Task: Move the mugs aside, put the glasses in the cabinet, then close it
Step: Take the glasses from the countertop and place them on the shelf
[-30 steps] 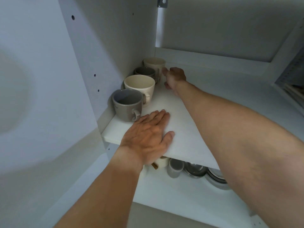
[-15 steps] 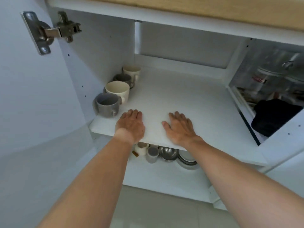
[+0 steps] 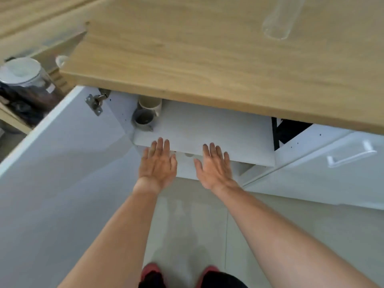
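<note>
Head view, looking steeply down past wooden countertop (image 3: 207,59) at open base cabinet (image 3: 120,113). Left hand (image 3: 157,163) and right hand (image 3: 215,166) both flat, palms down, fingers extended and slightly spread, holding nothing. Left fingertips (image 3: 160,141) over front edge of white shelf (image 3: 218,129); right fingertips (image 3: 212,146) likewise at front edge; contact with shelf not certain. Hands side by side, near each other, not touching. Two mugs visible at shelf's left end against cabinet side wall: grey mug (image 3: 143,120) in front, cream mug (image 3: 150,103) just behind it, partly hidden under countertop overhang. Rest of shelf surface bare where visible. Clear glass (image 3: 278,23) on countertop, upper right, blurred, well apart from cabinet interior. Cabinet door (image 3: 58,163) swung wide open at left, metal hinge (image 3: 96,100) near its top. White drawer front with handle (image 3: 351,155) at right. Jar with white lid (image 3: 20,71) at far left. Red shoes (image 3: 149,271) on pale floor at bottom edge
</note>
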`<control>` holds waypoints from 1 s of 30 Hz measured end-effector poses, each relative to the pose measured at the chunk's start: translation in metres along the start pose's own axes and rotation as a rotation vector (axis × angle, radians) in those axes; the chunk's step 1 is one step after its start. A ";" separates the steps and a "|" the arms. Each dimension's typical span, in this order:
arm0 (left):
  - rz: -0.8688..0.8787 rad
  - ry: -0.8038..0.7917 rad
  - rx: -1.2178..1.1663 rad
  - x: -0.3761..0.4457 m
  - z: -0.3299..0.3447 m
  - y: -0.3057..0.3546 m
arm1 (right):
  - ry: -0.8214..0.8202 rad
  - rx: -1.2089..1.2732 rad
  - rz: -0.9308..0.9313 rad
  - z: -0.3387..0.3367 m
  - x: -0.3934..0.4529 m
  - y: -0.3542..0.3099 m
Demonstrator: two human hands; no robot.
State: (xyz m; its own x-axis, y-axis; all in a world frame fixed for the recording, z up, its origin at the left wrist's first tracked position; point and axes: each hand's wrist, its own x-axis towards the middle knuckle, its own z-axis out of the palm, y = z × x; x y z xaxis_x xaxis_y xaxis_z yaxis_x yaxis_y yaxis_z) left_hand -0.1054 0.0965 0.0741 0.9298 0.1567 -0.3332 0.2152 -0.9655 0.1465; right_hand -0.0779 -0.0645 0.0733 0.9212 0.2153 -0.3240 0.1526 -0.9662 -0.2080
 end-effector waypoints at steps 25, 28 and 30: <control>0.256 0.248 0.040 -0.080 -0.245 0.039 | 0.226 0.024 0.139 -0.261 -0.094 -0.045; 0.299 0.251 0.068 -0.053 -0.261 0.062 | 0.238 0.025 0.158 -0.281 -0.071 -0.027; 0.318 0.271 0.086 -0.030 -0.270 0.081 | 0.256 0.026 0.162 -0.296 -0.050 -0.012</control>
State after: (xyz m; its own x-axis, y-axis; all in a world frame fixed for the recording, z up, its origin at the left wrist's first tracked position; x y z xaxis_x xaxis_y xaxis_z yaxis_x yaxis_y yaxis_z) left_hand -0.0350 0.0697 0.3472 0.9932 -0.1134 -0.0254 -0.1095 -0.9866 0.1206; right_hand -0.0201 -0.1062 0.3649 0.9936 0.0122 -0.1123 -0.0103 -0.9802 -0.1975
